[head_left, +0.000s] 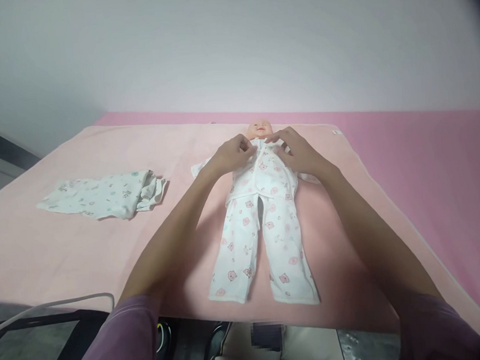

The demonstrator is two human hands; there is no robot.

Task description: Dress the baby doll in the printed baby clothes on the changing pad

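Note:
A baby doll [260, 128] lies face up, its head at the far edge of the pink mat. It wears a white top [266, 170] and white trousers [283, 243], both printed with pink bears. My left hand [235, 153] is at the left side of the top's collar, thumb and fingers pinched together; any cloth between them is too small to make out. At the collar's right side my right hand [294, 150] rests on the top, fingers spread and bent, holding nothing visible.
A folded white garment with small green prints [101, 196] lies on the pink mat [80, 251] at the left. A white cable [67, 302] runs across the lower left. The wall [231, 49] rises behind the table.

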